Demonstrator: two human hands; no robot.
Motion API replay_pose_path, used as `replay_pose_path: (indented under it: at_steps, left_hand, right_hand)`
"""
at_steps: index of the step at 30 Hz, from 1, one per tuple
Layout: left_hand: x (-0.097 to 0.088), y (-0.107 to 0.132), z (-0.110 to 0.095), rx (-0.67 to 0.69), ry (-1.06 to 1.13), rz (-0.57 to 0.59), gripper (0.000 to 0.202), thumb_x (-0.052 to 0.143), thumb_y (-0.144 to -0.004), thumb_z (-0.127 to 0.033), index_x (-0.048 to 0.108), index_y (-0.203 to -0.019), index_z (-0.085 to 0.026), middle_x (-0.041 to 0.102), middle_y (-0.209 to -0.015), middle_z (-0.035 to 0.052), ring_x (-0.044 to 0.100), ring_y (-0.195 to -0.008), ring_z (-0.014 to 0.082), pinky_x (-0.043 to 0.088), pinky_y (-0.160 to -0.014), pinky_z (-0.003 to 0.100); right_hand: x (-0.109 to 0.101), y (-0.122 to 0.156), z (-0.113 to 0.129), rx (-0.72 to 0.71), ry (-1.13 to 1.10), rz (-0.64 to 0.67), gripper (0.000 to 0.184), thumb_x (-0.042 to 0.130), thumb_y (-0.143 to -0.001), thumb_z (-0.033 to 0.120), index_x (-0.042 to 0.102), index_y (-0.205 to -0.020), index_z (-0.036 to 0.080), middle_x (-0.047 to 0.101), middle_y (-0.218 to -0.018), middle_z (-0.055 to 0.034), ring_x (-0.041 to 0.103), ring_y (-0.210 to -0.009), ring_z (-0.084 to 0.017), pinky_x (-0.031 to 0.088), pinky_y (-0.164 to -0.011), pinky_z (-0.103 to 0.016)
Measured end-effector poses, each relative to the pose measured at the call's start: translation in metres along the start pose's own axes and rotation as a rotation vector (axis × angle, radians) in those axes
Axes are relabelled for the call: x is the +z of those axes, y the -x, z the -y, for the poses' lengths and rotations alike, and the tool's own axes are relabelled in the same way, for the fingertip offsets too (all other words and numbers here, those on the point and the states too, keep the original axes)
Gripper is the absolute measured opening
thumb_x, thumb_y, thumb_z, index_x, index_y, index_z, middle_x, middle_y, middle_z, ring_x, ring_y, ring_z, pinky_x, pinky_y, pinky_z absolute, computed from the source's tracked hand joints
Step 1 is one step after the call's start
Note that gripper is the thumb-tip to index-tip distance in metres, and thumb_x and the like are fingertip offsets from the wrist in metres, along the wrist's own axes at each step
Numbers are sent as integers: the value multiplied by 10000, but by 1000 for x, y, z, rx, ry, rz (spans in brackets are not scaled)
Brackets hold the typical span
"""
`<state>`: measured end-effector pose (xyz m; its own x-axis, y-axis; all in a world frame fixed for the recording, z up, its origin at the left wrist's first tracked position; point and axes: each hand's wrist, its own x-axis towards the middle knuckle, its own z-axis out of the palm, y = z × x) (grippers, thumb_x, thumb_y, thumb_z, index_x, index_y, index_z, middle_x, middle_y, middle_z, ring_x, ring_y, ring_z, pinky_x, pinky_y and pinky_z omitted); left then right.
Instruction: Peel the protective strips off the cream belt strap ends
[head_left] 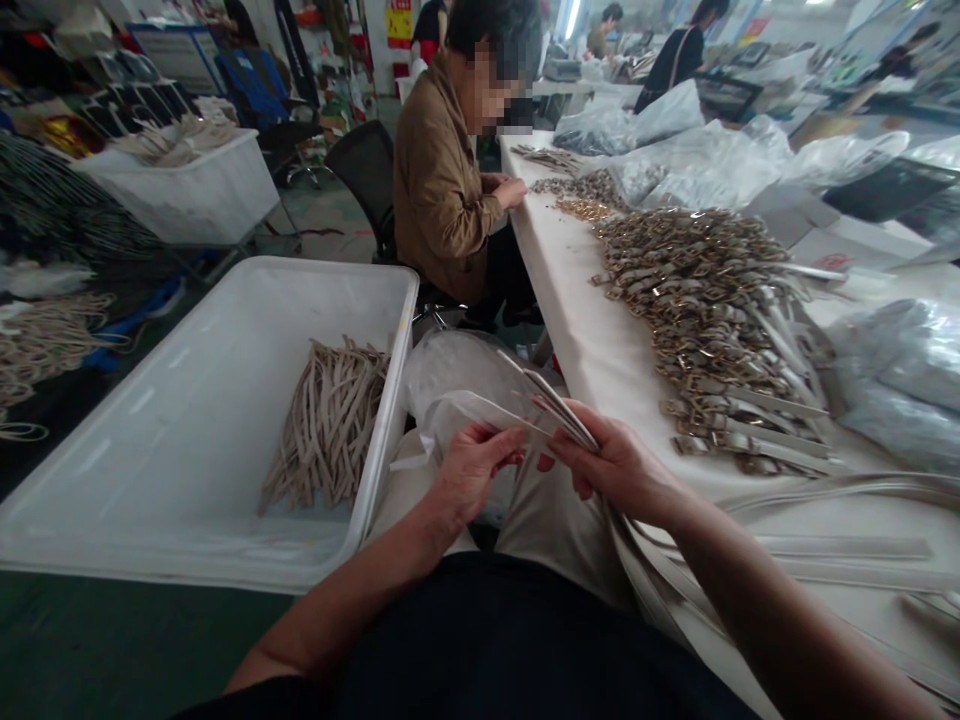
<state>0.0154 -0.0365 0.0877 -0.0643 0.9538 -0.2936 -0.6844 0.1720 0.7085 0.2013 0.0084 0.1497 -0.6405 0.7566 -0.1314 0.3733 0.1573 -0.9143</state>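
My right hand (611, 460) is closed around a bundle of long, flat, pale straps (553, 402). Their ends stick out past the fingers, and their lengths hang below the wrist and trail over the table edge. Beside it, my left hand (476, 468) is pinched shut at a thin pale strap (499, 410) that slants across to the right hand. What lies exactly between the left fingertips is partly hidden. Just left of my hands stands a white plastic tub (187, 420), with a heap of short beige straps (330, 420) lying inside.
On the white table (559, 290) at right lie many straps with metal buckles (697, 300) and clear plastic bags (697, 150). A co-worker (450, 190) sits at the table's far left side. Another strap-filled tub (202, 185) stands behind at left. A plastic bag (457, 375) is near my knees.
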Motion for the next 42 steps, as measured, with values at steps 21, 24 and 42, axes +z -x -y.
replay_pose_path:
  at_steps: [21,24,42]
  left_hand:
    - [-7,-16,-7,23,-80,-16,406,968,-561,-415,756,-755,-129,636,-630,4,522,-549,81,470,-574,213]
    - [-17,-20,-22,56,-58,-160,492,1013,-428,-373,741,-760,-131,612,-604,-36,502,-523,52,500,-577,189]
    - [-6,3,-19,-289,98,-14,426,1015,-469,-244,653,-674,-151,631,-614,-33,578,-553,95,571,-566,225]
  right_hand:
    - [10,-12,-16,-7,-204,4,543,570,-973,464,542,-1438,185,686,-837,-42,589,-585,-108,509,-466,-178]
    - [5,-3,-13,20,-211,18,515,566,-982,390,519,-1454,186,686,-797,-19,530,-503,-75,469,-438,-156]
    - [6,-26,-18,-554,77,-49,240,655,-907,167,746,-1126,203,703,-1305,-99,694,-1141,-217,539,-956,-323]
